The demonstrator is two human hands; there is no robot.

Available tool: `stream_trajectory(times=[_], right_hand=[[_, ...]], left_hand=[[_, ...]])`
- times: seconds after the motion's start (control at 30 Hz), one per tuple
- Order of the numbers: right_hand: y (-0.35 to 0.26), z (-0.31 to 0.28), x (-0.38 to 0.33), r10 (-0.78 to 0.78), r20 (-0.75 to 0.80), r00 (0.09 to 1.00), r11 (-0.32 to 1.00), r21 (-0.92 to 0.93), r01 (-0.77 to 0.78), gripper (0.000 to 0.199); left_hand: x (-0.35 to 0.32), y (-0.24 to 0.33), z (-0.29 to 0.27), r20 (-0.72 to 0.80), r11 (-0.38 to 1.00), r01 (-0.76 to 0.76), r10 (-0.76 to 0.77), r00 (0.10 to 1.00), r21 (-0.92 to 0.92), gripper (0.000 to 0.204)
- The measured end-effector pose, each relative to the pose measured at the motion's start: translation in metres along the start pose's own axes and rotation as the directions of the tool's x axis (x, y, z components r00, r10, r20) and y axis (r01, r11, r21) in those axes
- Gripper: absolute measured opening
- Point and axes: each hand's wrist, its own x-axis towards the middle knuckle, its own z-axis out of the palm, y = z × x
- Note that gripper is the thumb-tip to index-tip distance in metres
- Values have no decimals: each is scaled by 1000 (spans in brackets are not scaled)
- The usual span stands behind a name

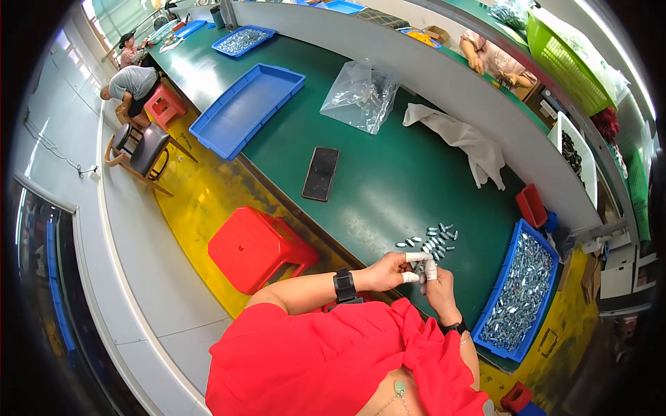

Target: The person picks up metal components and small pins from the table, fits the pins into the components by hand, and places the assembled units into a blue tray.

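Observation:
My left hand (pixel 388 272) and my right hand (pixel 440 290) meet at the near edge of the green table, fingertips pinched together. White covers wrap several fingertips on both. Whatever sits between the fingers is too small and hidden to name. Just beyond the fingertips lies a loose group of small, shiny, elongated metal pieces (pixel 434 240). To the right of my right hand, a blue tray (pixel 481 340) holds a great heap of similar small metal pieces (pixel 519 288).
On the green table (pixel 374 201) lie a dark phone (pixel 320 173), a clear plastic bag (pixel 357 97), a grey cloth (pixel 461 139) and a blue tray (pixel 246 111). A red bin (pixel 531 205) stands by the partition. Red stool (pixel 253 249) at left; other people sit farther off.

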Motion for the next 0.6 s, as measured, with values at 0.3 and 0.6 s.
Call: stream_trajectory(times=[0.3,0.6], right_hand=[[26,-36,-44,-159,-201,966,987,-31,156,25],[55,-73,-73,-428,-291,856,898,-28,439,11]], left_hand=[[23,-19,73,-28,991,-8,4,1000,-135,50],[25,-3,121,-6,965,131,-136,991,-228,47]])
